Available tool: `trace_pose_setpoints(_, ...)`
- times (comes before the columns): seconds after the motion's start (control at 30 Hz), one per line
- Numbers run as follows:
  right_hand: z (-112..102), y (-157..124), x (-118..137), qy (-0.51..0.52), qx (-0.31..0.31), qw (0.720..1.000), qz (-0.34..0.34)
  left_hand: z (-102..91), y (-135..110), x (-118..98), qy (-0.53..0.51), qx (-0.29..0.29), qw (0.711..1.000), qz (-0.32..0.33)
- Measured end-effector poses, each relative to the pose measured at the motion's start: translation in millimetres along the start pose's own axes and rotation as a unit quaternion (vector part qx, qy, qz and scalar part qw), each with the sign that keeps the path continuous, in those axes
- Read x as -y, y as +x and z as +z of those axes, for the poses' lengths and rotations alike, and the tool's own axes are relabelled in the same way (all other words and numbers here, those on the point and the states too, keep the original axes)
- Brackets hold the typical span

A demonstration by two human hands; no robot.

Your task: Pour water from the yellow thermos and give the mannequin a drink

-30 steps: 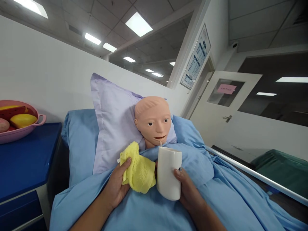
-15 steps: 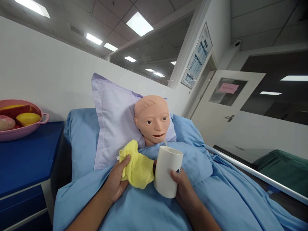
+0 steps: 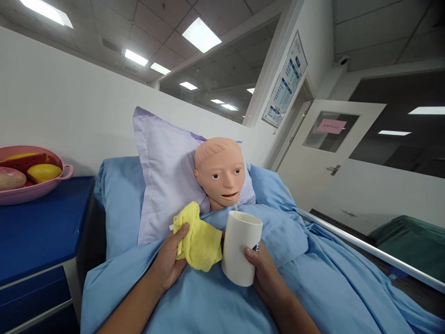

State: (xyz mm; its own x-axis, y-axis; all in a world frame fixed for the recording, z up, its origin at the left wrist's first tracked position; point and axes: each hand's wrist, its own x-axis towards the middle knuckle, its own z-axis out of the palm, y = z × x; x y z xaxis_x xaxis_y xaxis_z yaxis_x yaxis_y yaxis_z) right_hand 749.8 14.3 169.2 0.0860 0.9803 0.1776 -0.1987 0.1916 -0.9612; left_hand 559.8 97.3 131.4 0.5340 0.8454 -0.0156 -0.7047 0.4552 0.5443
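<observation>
— Where is the tall white glazed mug (image 3: 239,248)?
— Low in the centre of the frame, upright above the light blue bed cover (image 3: 215,306) and just below the chin of the bald training manikin head (image 3: 219,171). The person's right hand (image 3: 266,273) is wrapped round its lower right side, with the thumb across the front and the fingers behind.
— How would it handle?
— Probably rigid, and fairly heavy if filled, though its contents are hidden. The sides look smooth, so likely slippery, and it would chip or break if dropped. No handle shows, so a full wrap around the body, kept level, seems the safest hold.
— And the other hand?
— The left hand (image 3: 170,262) is closed on a crumpled yellow terry cloth (image 3: 198,239) just left of the mug. Whether the two touch cannot be told. The cloth looks soft, light and limp, so any pinch should hold it.
— What else is about?
— A lilac pillow (image 3: 167,181) lies behind the head. A pink bowl (image 3: 31,192) of fruit stands on the blue tabletop (image 3: 38,227) at the left edge.
</observation>
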Motion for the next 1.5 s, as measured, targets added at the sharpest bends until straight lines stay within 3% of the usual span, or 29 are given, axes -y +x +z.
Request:
trace_pose_setpoints(0.37, 8.1, -2.7, 4.4, -0.04, -0.024, 0.999, -0.002, -0.8, 0.3, 1.7, 0.005, 0.001, 1.0, 0.004)
trace_pose_setpoints(0.87, 14.8, -4.4, 7.6, -0.016, -0.059, 0.998, -0.018, 1.5, -1.0, 1.6, 0.016, -0.009, 1.0, 0.007)
trace_pose_setpoints(1.3, 10.4, -3.7, 3.4, -0.014, -0.039, 0.999, -0.016, 3.0, -2.5, 0.6, 0.012, -0.008, 1.0, 0.008)
trace_pose_setpoints(1.5, 10.7, -4.0, 1.5, -0.007, -0.061, 0.998, -0.017, 1.3, -2.4, 0.9, 0.013, -0.007, 1.0, 0.008)
